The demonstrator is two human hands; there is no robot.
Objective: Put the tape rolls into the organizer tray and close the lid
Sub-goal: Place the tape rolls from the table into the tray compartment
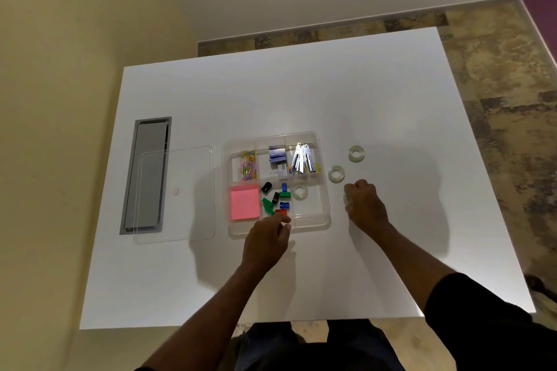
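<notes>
A clear organizer tray [326, 190] sits mid-table, and one clear tape roll [300, 191] lies in its lower right compartment. Two more tape rolls lie on the table to the tray's right, a nearer one [336, 173] and a farther one [356, 153]. My right hand [365, 205] rests on the table just right of the tray, fingers closed around another clear tape roll [347, 200] that is mostly hidden. My left hand [266, 239] hovers over the tray's near edge with fingers loosely curled and nothing in it. The clear lid [176, 193] lies flat left of the tray.
The tray also holds coloured paper clips [248, 165], a pink sticky-note pad [244, 201], small coloured sharpeners [277, 199], staple boxes [277, 155] and metal staplers [303, 158]. A grey cable hatch [147, 175] is set in the white table [271, 93] at left, partly under the lid.
</notes>
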